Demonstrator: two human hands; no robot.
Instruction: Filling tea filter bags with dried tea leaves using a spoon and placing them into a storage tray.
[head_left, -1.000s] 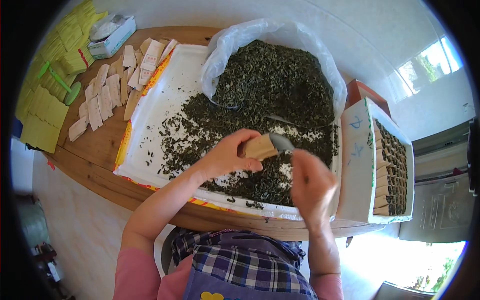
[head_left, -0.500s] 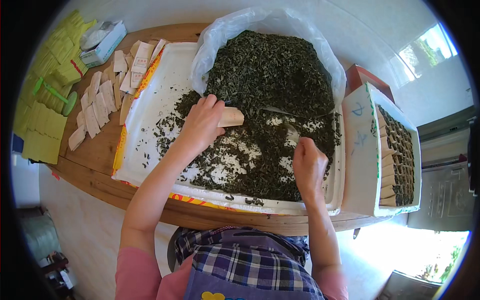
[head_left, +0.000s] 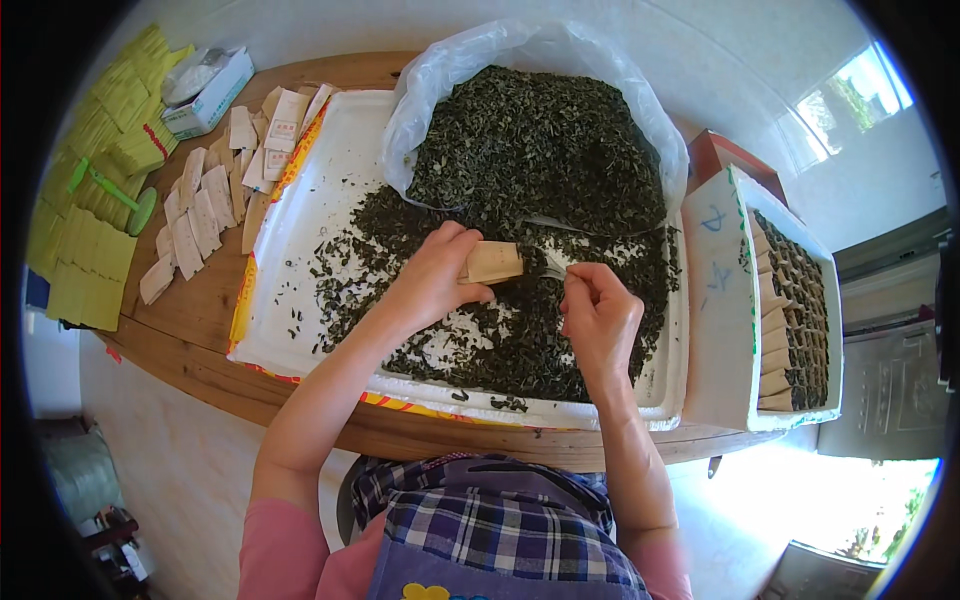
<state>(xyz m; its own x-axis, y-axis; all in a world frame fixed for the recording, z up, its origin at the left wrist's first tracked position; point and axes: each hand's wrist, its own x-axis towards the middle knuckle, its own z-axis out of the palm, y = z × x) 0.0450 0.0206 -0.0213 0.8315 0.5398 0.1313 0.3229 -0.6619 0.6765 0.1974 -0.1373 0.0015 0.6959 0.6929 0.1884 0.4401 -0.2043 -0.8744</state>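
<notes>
My left hand (head_left: 435,275) is closed round a small tan paper packet (head_left: 494,262), held over the loose dried leaves with one end toward my right hand. In my right hand (head_left: 603,318) a spoon (head_left: 549,265) is pinched, its bowl close to the end of the packet; whether leaves lie in it is too small to tell. Dark dried leaves (head_left: 520,365) are spread across a shallow white foam tray (head_left: 295,250) under both hands. Behind them, a large clear plastic bag (head_left: 400,130) lies open on the tray, full of the same leaves.
At right stands a white foam box (head_left: 720,310) with rows of filled tan packets. Several flat paper packets (head_left: 208,200) lie on the wooden table (head_left: 175,325) at left. Beyond are stacked yellow packets (head_left: 75,265), a green plastic stand (head_left: 140,212) and a small carton (head_left: 212,98).
My left hand has moved right with the paper packet. My right hand has shifted slightly left and up, bringing the spoon out of the leaves to the packet's end.
</notes>
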